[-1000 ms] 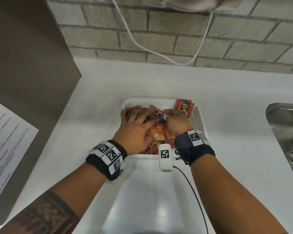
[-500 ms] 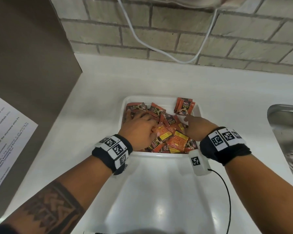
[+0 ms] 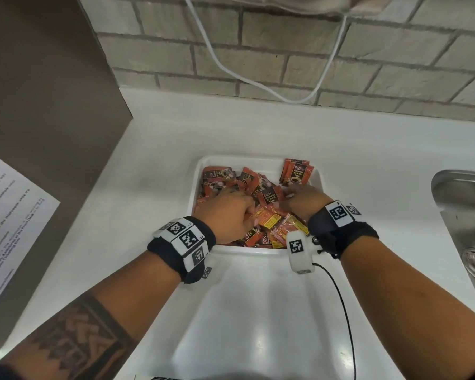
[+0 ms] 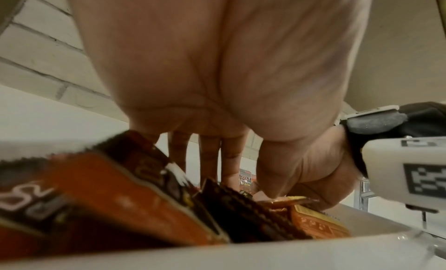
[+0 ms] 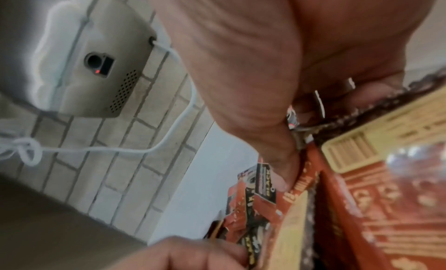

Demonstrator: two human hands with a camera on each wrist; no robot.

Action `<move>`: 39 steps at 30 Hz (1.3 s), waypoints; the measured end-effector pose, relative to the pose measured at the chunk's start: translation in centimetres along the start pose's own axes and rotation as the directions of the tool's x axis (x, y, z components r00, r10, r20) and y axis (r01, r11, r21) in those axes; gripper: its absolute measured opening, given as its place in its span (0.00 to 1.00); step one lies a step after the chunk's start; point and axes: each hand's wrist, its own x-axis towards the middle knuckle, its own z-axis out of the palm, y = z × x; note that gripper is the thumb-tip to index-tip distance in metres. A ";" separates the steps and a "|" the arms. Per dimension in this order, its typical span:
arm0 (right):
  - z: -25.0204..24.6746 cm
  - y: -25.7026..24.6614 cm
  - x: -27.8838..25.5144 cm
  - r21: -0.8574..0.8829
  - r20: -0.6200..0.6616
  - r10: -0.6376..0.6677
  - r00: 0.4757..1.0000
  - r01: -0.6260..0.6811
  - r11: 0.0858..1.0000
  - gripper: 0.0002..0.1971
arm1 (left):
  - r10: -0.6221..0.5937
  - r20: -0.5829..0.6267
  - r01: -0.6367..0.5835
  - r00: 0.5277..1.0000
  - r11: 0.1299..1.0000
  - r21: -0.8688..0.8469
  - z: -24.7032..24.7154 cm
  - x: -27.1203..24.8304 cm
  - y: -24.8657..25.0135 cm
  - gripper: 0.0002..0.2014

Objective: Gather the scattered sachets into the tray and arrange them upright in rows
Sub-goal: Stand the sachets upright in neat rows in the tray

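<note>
From the head view I see both my hands in the white tray (image 3: 258, 249) at frame centre, left hand (image 3: 225, 215) and right hand (image 3: 303, 202) curled down into the loose heap of sachets (image 3: 269, 223). Left wrist view: my fingers (image 4: 228, 155) reach straight down among the sachets, grip unclear. Right wrist view: my thumb (image 5: 277, 159) presses a sachet, though whether it pinches I cannot tell.

Since half a second ago the right hand (image 3: 303, 201) has swung back in from the tray's (image 3: 258, 249) right edge over the sachets (image 3: 269, 198), close to the left hand (image 3: 228, 215).
</note>
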 end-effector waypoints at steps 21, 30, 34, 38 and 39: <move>-3.0 3.0 -1.6 0.322 -0.352 -0.042 0.935 0.164 0.932 0.08 | 0.028 -0.057 -0.035 0.998 0.990 -0.133 -1.0 -0.8 1.2 0.10; -3.0 -0.5 -3.3 0.687 -0.275 -0.137 0.952 0.294 0.664 0.06 | -0.228 -0.084 0.099 0.970 0.689 -0.718 -5.2 1.3 2.8 0.28; -2.3 -2.6 -3.5 0.737 -0.246 -0.182 0.952 0.306 0.603 0.15 | -0.124 0.097 0.097 0.987 -0.013 -0.995 -5.2 1.7 3.7 0.23; -1.6 -3.3 -3.7 0.618 -0.262 -0.237 0.935 0.351 0.703 0.19 | -0.077 0.062 0.051 0.995 -0.145 -0.988 -4.9 1.6 3.7 0.20; -1.5 -3.1 -3.7 0.598 -0.261 -0.233 0.937 0.347 0.722 0.20 | -0.072 0.069 0.057 0.995 -0.155 -0.986 -4.9 1.5 3.7 0.20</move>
